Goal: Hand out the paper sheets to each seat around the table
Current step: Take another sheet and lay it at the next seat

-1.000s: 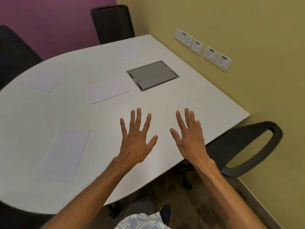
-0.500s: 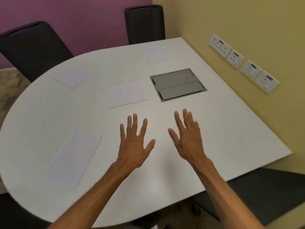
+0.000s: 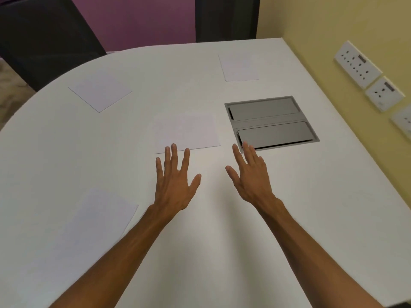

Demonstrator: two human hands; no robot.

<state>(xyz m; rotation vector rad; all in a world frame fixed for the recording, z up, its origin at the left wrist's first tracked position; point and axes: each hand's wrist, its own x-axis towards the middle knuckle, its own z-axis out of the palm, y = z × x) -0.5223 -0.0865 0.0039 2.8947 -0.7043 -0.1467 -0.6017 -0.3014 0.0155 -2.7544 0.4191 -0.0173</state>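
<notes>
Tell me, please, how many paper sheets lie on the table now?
4: centre sheet beyond the left hand, far-left sheet, far sheet, near-left sheet. The arms could hide more.

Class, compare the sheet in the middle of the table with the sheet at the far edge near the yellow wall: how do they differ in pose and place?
The middle sheet lies with its long side across the view; the far sheet looks turned the other way, its short side nearer. The middle sheet sits beside the grey cable box, just beyond the left hand; the far sheet lies beyond the box, before a dark chair. Both are plain white, flat and untouched.
</notes>
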